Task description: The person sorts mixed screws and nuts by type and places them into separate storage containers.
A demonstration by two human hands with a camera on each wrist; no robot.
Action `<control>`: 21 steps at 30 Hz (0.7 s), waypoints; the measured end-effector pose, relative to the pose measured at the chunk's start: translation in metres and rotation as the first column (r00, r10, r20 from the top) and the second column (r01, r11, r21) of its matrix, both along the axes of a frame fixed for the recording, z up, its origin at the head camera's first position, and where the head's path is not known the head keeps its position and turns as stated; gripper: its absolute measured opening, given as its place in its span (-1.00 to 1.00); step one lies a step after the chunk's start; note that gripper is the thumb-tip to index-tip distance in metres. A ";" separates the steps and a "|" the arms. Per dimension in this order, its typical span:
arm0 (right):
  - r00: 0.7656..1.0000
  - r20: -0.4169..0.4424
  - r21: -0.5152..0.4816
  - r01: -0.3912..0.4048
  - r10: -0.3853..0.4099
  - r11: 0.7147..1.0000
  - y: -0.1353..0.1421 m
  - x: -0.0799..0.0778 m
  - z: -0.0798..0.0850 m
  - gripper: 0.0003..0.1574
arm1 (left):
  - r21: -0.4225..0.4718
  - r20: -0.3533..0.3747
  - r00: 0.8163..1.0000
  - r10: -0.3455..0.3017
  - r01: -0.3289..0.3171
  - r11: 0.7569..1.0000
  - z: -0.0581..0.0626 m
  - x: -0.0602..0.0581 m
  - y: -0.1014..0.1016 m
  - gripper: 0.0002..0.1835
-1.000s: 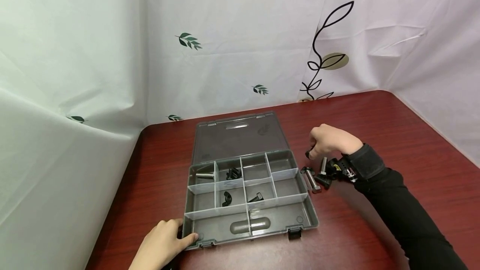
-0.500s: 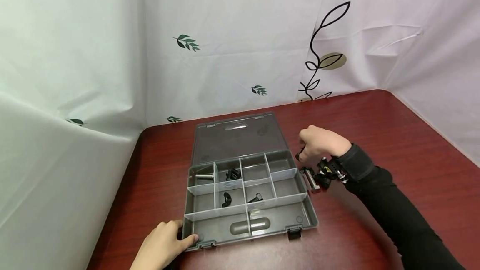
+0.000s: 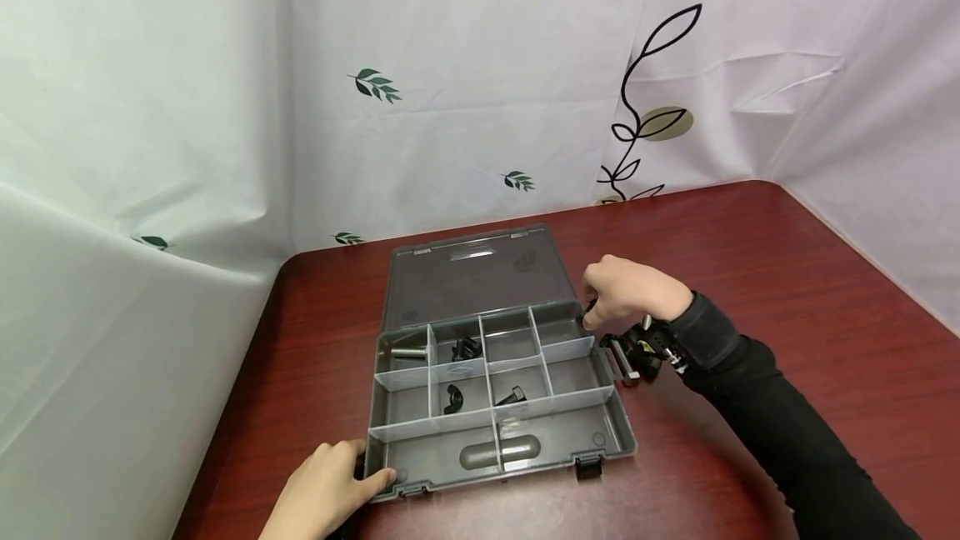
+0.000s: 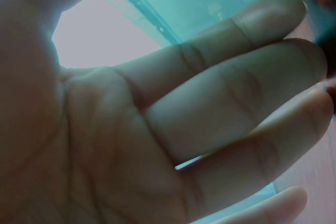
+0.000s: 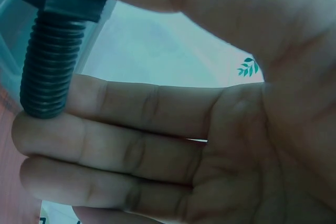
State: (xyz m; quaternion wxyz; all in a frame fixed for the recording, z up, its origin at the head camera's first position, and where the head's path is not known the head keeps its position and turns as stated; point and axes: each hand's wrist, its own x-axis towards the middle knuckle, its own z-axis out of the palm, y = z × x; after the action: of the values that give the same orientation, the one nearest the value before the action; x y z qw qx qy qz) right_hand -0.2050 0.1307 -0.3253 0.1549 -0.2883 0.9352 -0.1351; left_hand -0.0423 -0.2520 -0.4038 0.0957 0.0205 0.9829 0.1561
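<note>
My left hand (image 3: 322, 482) holds the near left corner of a grey compartment box (image 3: 555, 432), thumb over the rim and fingers along the outside. In the left wrist view the fingers (image 4: 231, 108) look nearly straight. My right hand (image 3: 626, 288) is at the box's far right corner compartment. It pinches a black hex bolt (image 5: 51, 61), with the thumb at the head and a finger touching the threaded end. Inside the box lie a silver bolt (image 3: 409, 352), black clustered pieces (image 3: 467, 347), a black wing nut (image 3: 454, 398) and another black bolt (image 3: 513, 395).
The box's lid (image 3: 480, 273) lies folded back behind it. Right of the box, below my right wrist, lie a silver bolt (image 3: 622, 358) and black hardware (image 3: 647, 361), partly hidden. A white patterned curtain (image 3: 465, 90) hangs behind the red-brown table (image 3: 712, 232).
My right hand has moved left, from beside the loose hardware to the edge of the box's far right compartment, carrying the bolt. My left hand stays on the near left corner.
</note>
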 end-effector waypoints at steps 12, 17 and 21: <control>0.999 -0.019 -0.025 -0.033 0.032 0.999 -0.016 0.007 0.000 -0.45 | -0.003 -0.004 1.000 0.000 0.000 1.000 0.000 0.000 0.000 -0.64; 1.000 -0.020 -0.025 -0.011 0.010 1.000 -0.022 0.014 0.001 -0.42 | -0.004 -0.005 1.000 -0.001 0.001 1.000 0.000 0.000 0.000 -0.64; 1.000 -0.021 -0.036 -0.019 0.018 0.999 -0.028 0.017 -0.001 -0.40 | -0.004 -0.008 1.000 -0.004 0.004 1.000 0.000 0.000 0.000 -0.65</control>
State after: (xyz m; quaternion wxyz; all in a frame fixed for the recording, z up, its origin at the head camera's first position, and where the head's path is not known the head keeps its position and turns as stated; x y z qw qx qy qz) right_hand -0.1878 0.1028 -0.3265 0.1413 -0.3010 0.9315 -0.1477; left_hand -0.0421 -0.2520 -0.4036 0.0922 0.0228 0.9835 0.1540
